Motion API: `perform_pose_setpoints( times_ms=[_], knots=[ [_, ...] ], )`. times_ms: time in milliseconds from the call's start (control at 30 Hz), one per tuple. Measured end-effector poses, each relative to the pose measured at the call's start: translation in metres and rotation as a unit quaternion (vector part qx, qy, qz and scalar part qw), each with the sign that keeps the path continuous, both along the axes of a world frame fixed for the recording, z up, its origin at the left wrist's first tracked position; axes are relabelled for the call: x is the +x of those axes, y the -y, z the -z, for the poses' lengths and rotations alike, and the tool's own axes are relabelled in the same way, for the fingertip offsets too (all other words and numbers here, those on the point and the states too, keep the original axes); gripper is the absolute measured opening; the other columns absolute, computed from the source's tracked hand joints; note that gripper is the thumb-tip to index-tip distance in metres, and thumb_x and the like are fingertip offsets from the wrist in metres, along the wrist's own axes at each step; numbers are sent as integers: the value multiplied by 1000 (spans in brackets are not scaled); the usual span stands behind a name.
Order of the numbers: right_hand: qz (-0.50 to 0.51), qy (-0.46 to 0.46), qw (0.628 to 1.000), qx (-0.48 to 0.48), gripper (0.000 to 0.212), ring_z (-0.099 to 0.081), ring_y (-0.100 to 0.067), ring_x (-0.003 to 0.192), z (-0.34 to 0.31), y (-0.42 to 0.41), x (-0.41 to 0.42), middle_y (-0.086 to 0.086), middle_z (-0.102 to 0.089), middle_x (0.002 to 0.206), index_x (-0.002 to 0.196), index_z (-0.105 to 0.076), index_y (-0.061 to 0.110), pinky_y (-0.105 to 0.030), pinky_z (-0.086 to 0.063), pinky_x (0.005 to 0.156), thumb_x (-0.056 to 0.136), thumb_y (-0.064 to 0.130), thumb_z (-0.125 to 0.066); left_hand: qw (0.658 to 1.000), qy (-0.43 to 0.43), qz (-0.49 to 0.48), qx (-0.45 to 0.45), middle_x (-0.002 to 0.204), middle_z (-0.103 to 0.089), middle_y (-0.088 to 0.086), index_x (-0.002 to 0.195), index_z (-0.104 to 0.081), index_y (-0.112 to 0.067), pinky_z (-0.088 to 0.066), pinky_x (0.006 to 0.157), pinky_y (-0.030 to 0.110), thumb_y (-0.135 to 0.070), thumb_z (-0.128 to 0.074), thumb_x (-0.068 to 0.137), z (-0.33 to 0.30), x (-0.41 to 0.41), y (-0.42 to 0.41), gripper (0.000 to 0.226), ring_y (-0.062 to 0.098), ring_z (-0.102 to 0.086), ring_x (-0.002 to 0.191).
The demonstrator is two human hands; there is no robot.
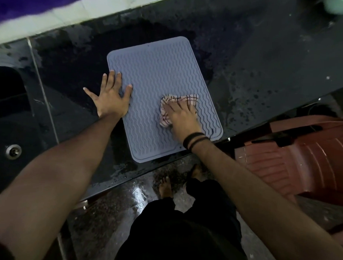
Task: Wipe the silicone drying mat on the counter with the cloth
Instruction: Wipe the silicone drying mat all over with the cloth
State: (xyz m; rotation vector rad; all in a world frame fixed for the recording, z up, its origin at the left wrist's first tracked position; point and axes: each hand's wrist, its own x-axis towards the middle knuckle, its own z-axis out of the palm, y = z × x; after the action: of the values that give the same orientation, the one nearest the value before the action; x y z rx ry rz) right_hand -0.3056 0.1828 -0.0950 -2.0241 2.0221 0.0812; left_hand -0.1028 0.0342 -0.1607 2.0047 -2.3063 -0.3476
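Checked cloth [175, 106], crumpled, sits under the right hand [182, 115]: fingers spread and nearly flat, pressing it down onto the mat's right-centre. Can't tell if the fingertips curl into the fabric; looks like a press, not a grip. Part of the cloth is hidden beneath the palm. Black bands ring the right wrist.

Left hand [112, 96] is flat, fingers splayed, empty. Palm and fingers rest on the mat's left edge; thumb reaches off it over the counter. Both forearms reach forward from the bottom corners of the view, elbows cut off.

Grey-blue silicone drying mat [159, 70], wavy ribs, lies flat and skewed on the dark wet counter [257, 74], near corner close to the counter's front edge.

Sink [8, 122] with drain to the left, partly cropped. Reddish plastic chair [303, 155] at right, below counter level. Bare feet on glossy floor; detail there is murky.
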Motion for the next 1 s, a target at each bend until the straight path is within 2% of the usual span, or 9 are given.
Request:
perform_pose_setpoints(
  times_ms=[100, 200, 367, 500, 600, 667, 767, 867, 1000],
  knots=[
    [-5, -2, 1000, -20, 65, -40, -27, 130, 4, -34, -8, 0, -48, 142, 140, -45, 20, -44, -30, 105, 78, 11, -63, 1000, 9, -6, -2, 167, -13, -12, 159, -20, -34, 10, 108, 77, -70, -11, 98, 1, -1, 1, 71, 11, -6, 155],
    [-10, 0, 999, -50, 63, -46, -30, 123, 3, -71, -15, 1, -54, 136, 137, -50, 20, -45, -36, 100, 76, 3, -52, 1000, 8, -2, 0, 167, -14, -12, 159, -19, -34, 11, 108, 76, -70, -11, 98, 1, 0, 2, 72, 11, -6, 155],
    [-12, -8, 1000, -4, 69, -43, -27, 125, -3, -81, -15, 5, -50, 139, 140, -45, 23, -42, -36, 98, 73, 7, -54, 999, 25, 22, 10, 168, -12, -7, 160, -16, -30, 14, 108, 75, -68, -9, 99, -6, 2, 0, 73, 15, -6, 155],
    [-11, 2, 1000, 17, 68, -40, -24, 127, -8, -78, -16, 6, -47, 142, 141, -44, 26, -41, -32, 100, 77, 7, -52, 997, 55, 58, 9, 169, -10, 2, 161, -12, -21, 13, 116, 67, -66, -9, 101, -16, 2, -2, 75, 23, -4, 156],
    [14, 57, 998, 34, 61, -42, -24, 127, -16, -70, -24, 3, -53, 137, 136, -50, 26, -40, -32, 105, 78, 11, -60, 998, 22, 54, -20, 169, -10, 8, 161, -13, -13, 9, 121, 60, -62, -14, 102, -23, -8, -18, 77, 25, -3, 156],
    [62, 95, 994, -1, 55, -47, -27, 121, -22, -55, -28, -1, -59, 127, 127, -57, 24, -41, -35, 102, 74, 13, -66, 997, 3, 64, -34, 168, -14, 11, 160, -16, -10, 9, 122, 58, -60, -17, 104, -27, -21, -32, 76, 25, -6, 155],
    [89, 46, 992, -80, 56, -46, -28, 120, -27, -26, -31, -2, -58, 128, 129, -55, 22, -42, -37, 99, 75, 11, -65, 995, -6, 94, -34, 166, -19, 10, 160, -20, -11, 10, 122, 57, -57, -22, 105, -32, -44, -58, 72, 26, -13, 154],
    [18, 10, 1000, -17, 60, -41, -27, 127, -20, -16, -25, -2, -50, 139, 139, -45, 21, -43, -33, 104, 82, 15, -63, 992, 12, 129, -6, 167, -20, 7, 160, -22, -18, 11, 121, 59, -58, -24, 104, -27, -62, -84, 68, 23, -14, 155],
    [-23, -34, 999, 9, 61, -36, -27, 131, -1, -49, -24, 1, -40, 148, 145, -37, 21, -46, -30, 107, 87, 19, -57, 992, 36, 103, 61, 169, -4, 2, 161, -11, -27, 17, 117, 59, -65, -19, 101, -17, -73, -91, 71, 20, 0, 156]
  ],
)
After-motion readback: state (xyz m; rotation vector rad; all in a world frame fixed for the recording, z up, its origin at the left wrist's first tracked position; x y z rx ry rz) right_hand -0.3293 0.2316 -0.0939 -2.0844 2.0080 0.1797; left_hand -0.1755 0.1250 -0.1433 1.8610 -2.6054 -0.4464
